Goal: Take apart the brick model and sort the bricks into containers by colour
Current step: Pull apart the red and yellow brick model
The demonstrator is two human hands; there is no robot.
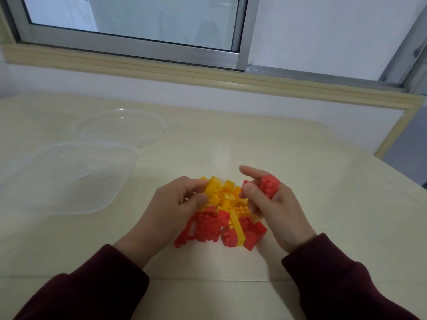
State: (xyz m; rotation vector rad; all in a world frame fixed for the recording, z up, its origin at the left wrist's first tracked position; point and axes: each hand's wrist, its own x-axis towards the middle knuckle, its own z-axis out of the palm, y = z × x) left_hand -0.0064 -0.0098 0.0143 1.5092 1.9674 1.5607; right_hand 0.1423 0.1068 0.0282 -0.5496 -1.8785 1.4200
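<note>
A brick model [227,218] of red and yellow bricks lies on the cream table [300,181] in front of me. Its far part is yellow, its near part mostly red with a yellow strip through it. My left hand [171,204] grips the yellow bricks at the model's far left. My right hand [270,204] holds a red brick piece [269,185] between thumb and fingers, just right of the yellow part. Whether that piece is free of the model is unclear.
Two clear plastic containers sit at the left: a rounded-square one [64,179] nearer me and a round one [120,128] behind it. A wall with a window [138,24] runs along the table's far edge. The table's right edge slants toward me.
</note>
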